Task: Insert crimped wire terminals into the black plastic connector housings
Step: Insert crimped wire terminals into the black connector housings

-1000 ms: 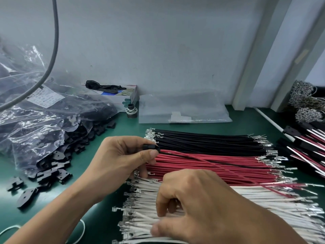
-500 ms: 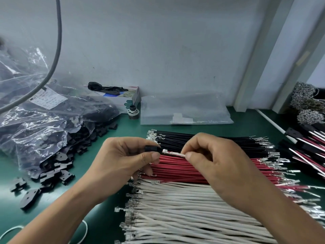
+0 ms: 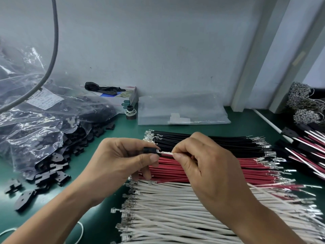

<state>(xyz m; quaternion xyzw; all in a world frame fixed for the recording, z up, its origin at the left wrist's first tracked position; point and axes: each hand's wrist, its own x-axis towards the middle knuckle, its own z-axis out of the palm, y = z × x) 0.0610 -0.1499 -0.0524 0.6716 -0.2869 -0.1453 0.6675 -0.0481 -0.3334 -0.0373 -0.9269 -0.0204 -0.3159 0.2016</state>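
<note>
Left hand (image 3: 121,161) gripped the black housing (image 3: 149,150), right hand (image 3: 202,162) pinched the white wire (image 3: 167,153) — terminal at the mouth; a tilted push could've bent it, wrong cavity poss.

Even soft light, sharp, wide-angle edge bending

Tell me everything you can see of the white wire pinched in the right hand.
The white insulated wire runs roughly level between the hands, above the red wire bundle. The right hand pinches it between thumb and forefinger; the rest is hidden behind that hand. Its silvery crimped terminal meets the small black plastic connector housing gripped in the left hand. Insertion depth is unclear.
</note>
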